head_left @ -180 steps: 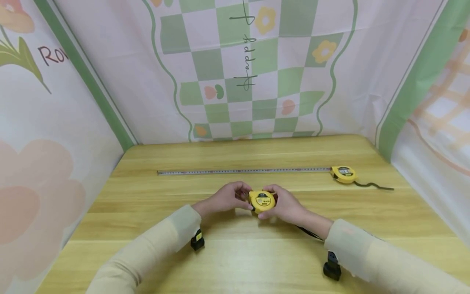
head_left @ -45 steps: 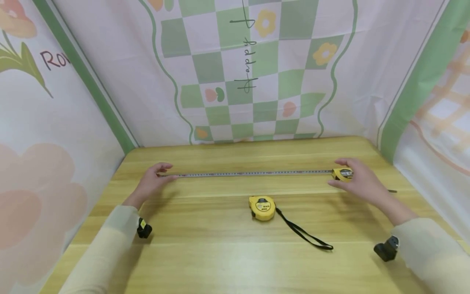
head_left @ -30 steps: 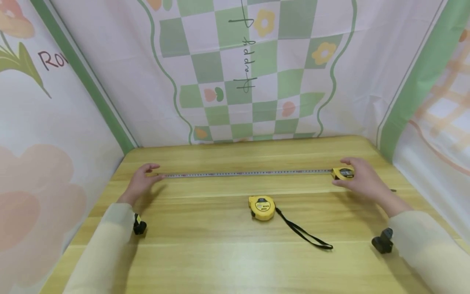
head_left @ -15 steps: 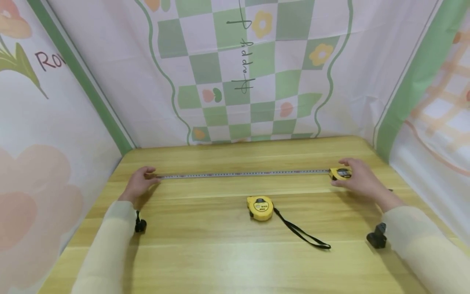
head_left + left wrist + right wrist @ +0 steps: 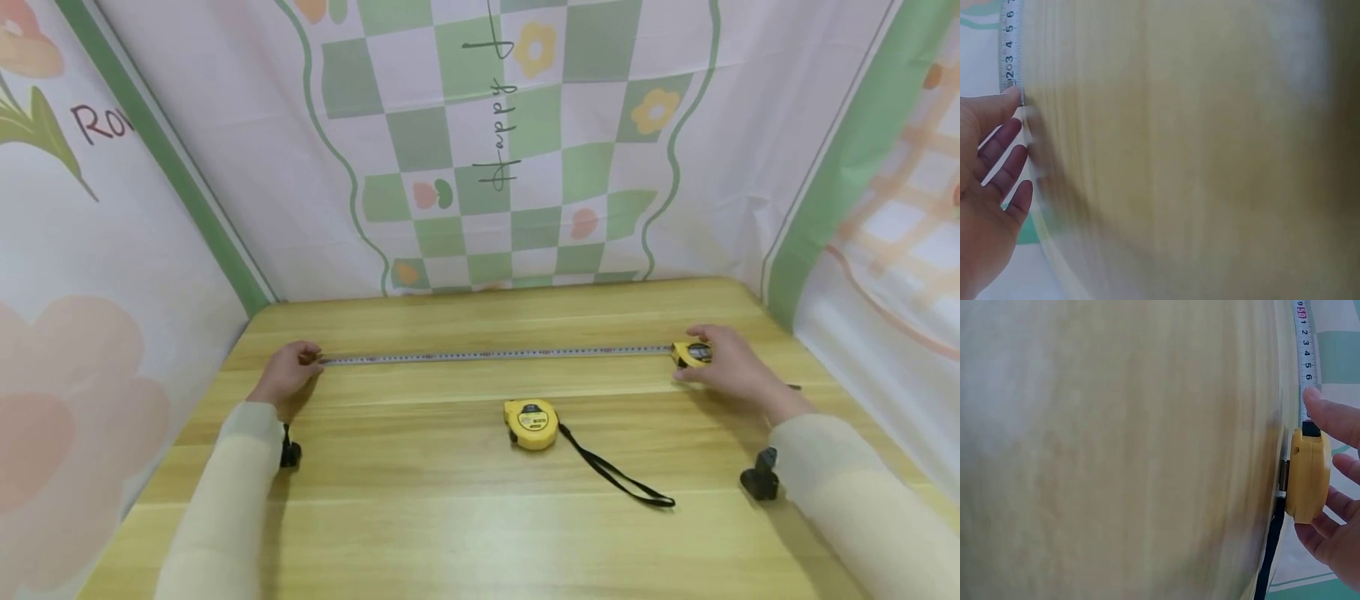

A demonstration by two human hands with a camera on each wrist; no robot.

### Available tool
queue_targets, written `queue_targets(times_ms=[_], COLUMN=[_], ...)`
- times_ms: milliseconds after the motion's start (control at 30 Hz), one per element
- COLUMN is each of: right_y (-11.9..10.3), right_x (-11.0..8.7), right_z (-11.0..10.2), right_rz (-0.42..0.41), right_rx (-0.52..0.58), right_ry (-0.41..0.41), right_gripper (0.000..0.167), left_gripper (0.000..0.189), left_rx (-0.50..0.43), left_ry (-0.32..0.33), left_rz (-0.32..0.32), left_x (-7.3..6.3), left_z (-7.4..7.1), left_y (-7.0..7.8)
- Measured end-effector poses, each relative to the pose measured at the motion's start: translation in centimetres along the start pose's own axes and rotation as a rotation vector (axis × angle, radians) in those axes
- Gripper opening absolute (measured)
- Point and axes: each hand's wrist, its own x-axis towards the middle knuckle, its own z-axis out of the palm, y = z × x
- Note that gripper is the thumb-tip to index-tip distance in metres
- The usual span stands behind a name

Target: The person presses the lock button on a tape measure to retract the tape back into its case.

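A yellow tape measure (image 5: pixel 692 354) lies toward the back right of the table, its pale blade (image 5: pixel 487 356) drawn out leftward across the wood. My right hand (image 5: pixel 731 362) holds the case, with the thumb by the blade's mouth and the other fingers around the case (image 5: pixel 1309 475) in the right wrist view. At the blade's far left end, my left hand (image 5: pixel 285 372) pinches the tip; in the left wrist view the thumb covers the end of the blade (image 5: pixel 1011 47) near the low numbers. A second yellow tape measure (image 5: pixel 532 424) rests retracted in front, untouched.
The second tape measure's black wrist strap (image 5: pixel 615 475) trails to the right on the wooden table (image 5: pixel 420 525). A printed cloth (image 5: pixel 480 167) hangs behind the table, with more cloth at both sides.
Six seconds ago both hands held the second tape measure at the middle. They have since moved apart to the drawn-out tape's two ends. Over the last second they barely move.
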Motion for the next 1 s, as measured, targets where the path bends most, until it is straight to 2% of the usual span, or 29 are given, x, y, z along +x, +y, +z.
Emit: queue_targets(times_ms=[333,667,1000], right_y=[0.4,1.1,1.3], right_x=[0.5,1.0,1.2], right_z=[0.4,0.6,0.4], right_rz=[0.004,-0.022,-0.023], right_rx=[-0.008,-0.036,-0.022], right_ry=[-0.003,-0.019,-0.038], right_gripper=[0.084,0.077,0.072], left_gripper=[0.024,0.021,0.015], left_rx=[0.049,0.041,0.072], left_ry=[0.005,-0.020,-0.016], left_rz=[0.003,-0.037,-0.026], left_x=[0.4,0.5,0.7], left_z=[0.1,0.0,0.0], left_y=[-0.4,0.0,0.2])
